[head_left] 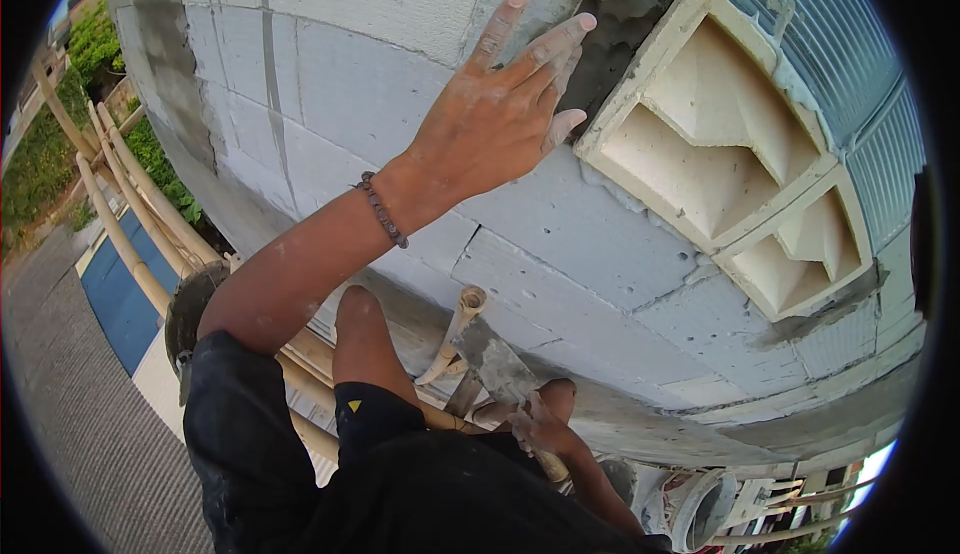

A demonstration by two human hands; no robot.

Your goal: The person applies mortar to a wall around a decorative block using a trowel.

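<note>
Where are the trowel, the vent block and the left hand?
trowel point(495, 362): head view, flat of the blade.
vent block point(725, 159): head view, inner sloped face.
left hand point(490, 119): head view, back of the hand.

Bamboo poles point(128, 216) are set slanting at the left. Far below them a blue sheet point(118, 299) is laid on the ground, beside grey paving point(75, 424). Bushes point(95, 39) are seen at the upper left. A ribbed bluish panel point(835, 49), perhaps glass block, is set at the upper right. A pale bucket point(700, 506) is seen at the bottom right, with more bamboo just beside it.
</note>
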